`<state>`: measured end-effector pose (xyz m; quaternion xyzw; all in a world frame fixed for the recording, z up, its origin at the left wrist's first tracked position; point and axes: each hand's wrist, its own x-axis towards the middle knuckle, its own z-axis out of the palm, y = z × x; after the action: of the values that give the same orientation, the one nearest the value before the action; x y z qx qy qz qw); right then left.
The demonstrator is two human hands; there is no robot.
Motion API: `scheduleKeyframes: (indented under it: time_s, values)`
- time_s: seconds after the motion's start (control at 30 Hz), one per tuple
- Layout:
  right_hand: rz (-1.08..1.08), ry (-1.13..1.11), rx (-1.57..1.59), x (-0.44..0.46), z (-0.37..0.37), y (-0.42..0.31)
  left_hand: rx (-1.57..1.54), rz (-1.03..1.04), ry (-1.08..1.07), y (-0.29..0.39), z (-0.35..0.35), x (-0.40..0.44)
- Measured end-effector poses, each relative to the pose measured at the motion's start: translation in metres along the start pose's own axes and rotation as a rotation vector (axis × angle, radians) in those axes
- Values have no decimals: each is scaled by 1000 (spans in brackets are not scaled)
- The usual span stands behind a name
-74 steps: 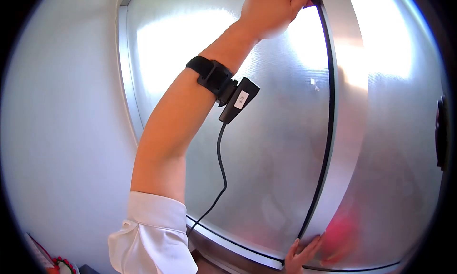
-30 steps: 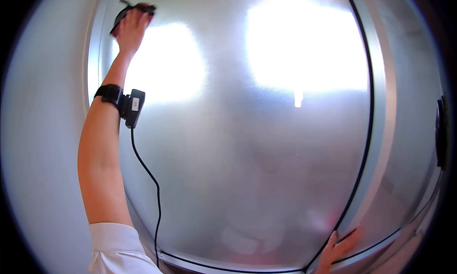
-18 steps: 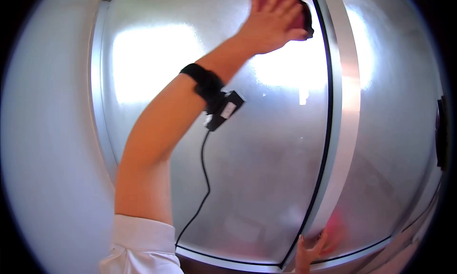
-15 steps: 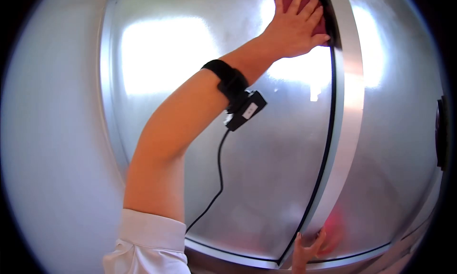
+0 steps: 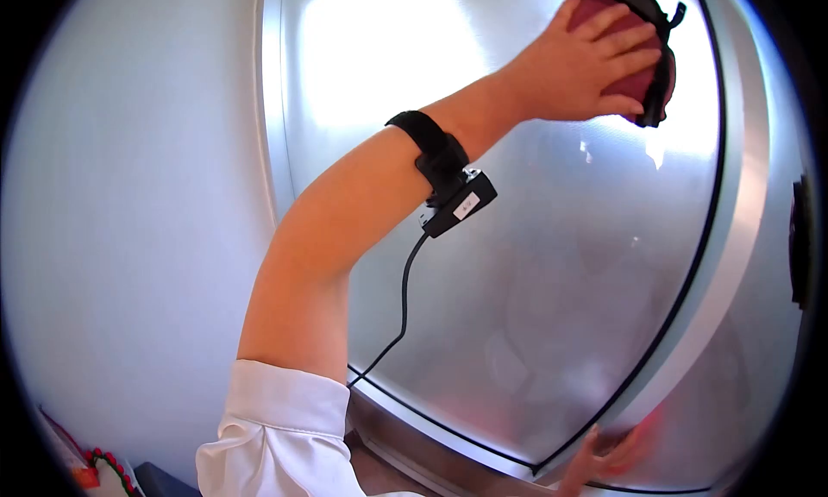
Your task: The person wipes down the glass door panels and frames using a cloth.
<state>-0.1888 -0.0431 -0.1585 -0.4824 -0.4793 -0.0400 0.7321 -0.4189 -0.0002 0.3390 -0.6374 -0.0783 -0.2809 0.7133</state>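
My left hand [image 5: 595, 61] lies with fingers spread over a maroon cloth pad with black trim [image 5: 642, 87], pressing it to a shiny metal panel [image 5: 483, 264]. The thumb rests along the pad's lower edge; what lies under the palm is hidden. On the left wrist is a black strap [image 5: 418, 135] with a small black box [image 5: 461, 205] and a cable. Low on the right, my right hand [image 5: 599, 462] is open, its fingers apart near the metal strip at the panel's edge. It is partly blurred and cut off by the frame.
A pale wall [image 5: 164, 195] stands on the left. A metal strip with a black seal [image 5: 720, 281] divides the panel from a second one on the right. A dark fitting [image 5: 799, 242] sits at the far right. Red beads [image 5: 112, 464] show at bottom left.
My left hand and the maroon pad have come away from the black seal, leftward across the panel. The view has turned left, and my right hand sits lower in it.
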Motion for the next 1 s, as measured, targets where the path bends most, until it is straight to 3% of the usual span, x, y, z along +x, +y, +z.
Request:
scheduleKeyframes:
  time_s: [0.07,0.1,0.17,0.2,0.3,0.4,0.6,0.67,0.73,0.9,0.93,1.0]
  values:
    - [-221,67,-244,17,-21,9,30,-42,-16,-8,-7,10]
    - [-207,74,-244,15,-29,8,-90,-22,-111,-13,-19,14]
    - [-53,40,-268,18,-53,13,-60,-150,-150,-17,-28,14]
    - [-123,26,-277,24,-71,25,-22,-192,-143,-21,-30,11]
    - [61,12,-192,11,-65,65,51,-266,-178,-31,-27,-7]
    - [95,58,-220,22,-94,94,84,-379,-213,-41,-30,-12]
    - [-13,127,-207,67,-167,138,212,-616,-189,-73,-53,-35]
    - [-35,139,-261,90,-194,158,78,-700,3,-71,-52,-51]
    - [-39,145,-324,97,-194,157,98,-899,-158,-89,-54,-85]
    - [0,150,-254,152,-252,151,178,-1072,-159,-89,-60,-22]
    - [7,141,-202,153,-247,121,209,-1143,-172,-111,-43,-64]
    - [20,136,-195,173,-270,135,295,-1173,-153,-93,-40,12]
